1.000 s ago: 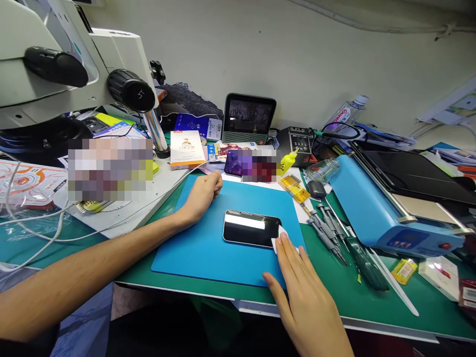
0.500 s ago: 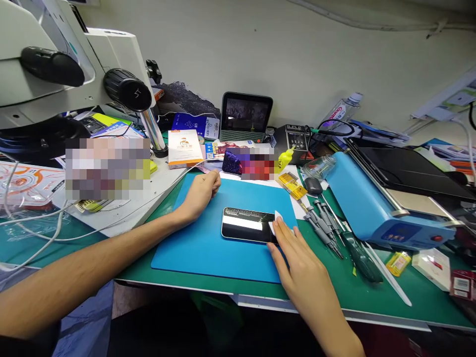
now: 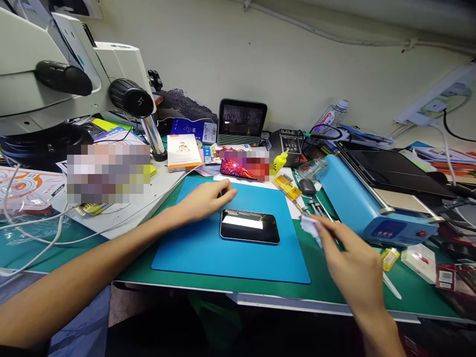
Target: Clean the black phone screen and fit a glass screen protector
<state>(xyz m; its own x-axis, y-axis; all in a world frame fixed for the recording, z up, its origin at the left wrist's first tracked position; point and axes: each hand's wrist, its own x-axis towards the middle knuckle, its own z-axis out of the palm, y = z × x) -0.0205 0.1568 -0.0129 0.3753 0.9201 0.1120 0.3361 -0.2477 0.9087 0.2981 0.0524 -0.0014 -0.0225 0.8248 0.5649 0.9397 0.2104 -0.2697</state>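
- On the blue mat point(image 3: 223, 260), near its middle, lies the dark phone point(image 3: 249, 226), glass upward, with a bright band of reflected light across it; neither hand touches it.
- Right of the mat, over the green bench point(image 3: 323, 292), the right hand point(image 3: 351, 253) pinches a crumpled white wipe point(image 3: 309, 225) between thumb and fingers, the grip closed on it and well apart from the phone.
- Beyond the phone's left end, the left hand point(image 3: 208, 198) is half open, thumb and forefinger spread, other fingers loosely curled; nothing shows in it, and whether it rests on the mat or hovers just over it I cannot tell.
- As far as it shows, the phone is in one piece, its glass seated in the frame and no loose part lying beside it on the mat.
- My judgement is that wiping is at a pause or near its end, since the wipe is off the glass and no plain mark shows there.
- What is left is harder to say: fine smears would be too small to see, and the phone's underside is hidden.
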